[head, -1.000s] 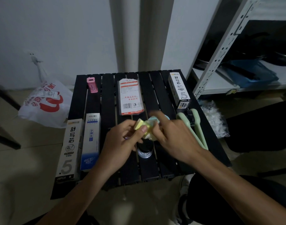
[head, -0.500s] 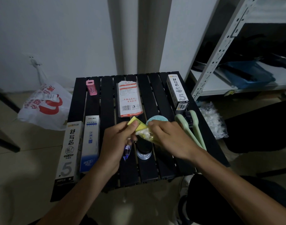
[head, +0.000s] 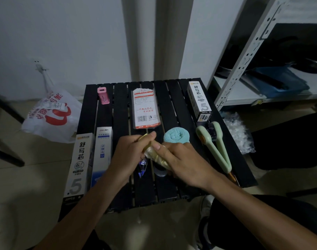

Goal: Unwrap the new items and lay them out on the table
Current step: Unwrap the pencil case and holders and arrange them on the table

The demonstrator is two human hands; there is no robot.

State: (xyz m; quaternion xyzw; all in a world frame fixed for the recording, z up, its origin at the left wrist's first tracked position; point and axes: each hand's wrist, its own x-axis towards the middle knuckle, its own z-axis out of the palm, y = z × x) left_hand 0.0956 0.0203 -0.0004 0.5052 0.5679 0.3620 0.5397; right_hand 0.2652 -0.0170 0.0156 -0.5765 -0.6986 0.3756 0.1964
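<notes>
The yellow item (head: 143, 138) is held in the air just above the middle of the counter (head: 174, 98), between the two hands, and it is half enclosed in a clear wrapper (head: 158, 157). Only its upper edge is seen outside the wrapper. This edge is pinched by the left hand (head: 129, 156): the grip is closed on it, with the forefinger laid over the top and the other fingers curled below. The left forearm is brought in from the lower left, with the back of the hand turned up. The wrapper is clasped by the right hand (head: 184, 161), whose grip is clamped around its lower part, the thumb pressed on the upper side. The right forearm is stretched in from the lower right.

Under the hands a small packet with blue print (head: 143, 166) and a round clear object (head: 160, 172) are lying, partly hidden. Just behind the right hand a round turquoise item (head: 175, 137) is placed. To the right of it a pale green tool (head: 217, 148) is laid, and behind that a white box (head: 199, 101). A flat packet with red print (head: 145, 109) and a pink item (head: 103, 95) are found at the far side. At the left edge a tall white box (head: 79, 163) and a blue and white box (head: 102, 154) are set side by side. On the floor a white plastic bag (head: 51, 116) is seen at the left.
</notes>
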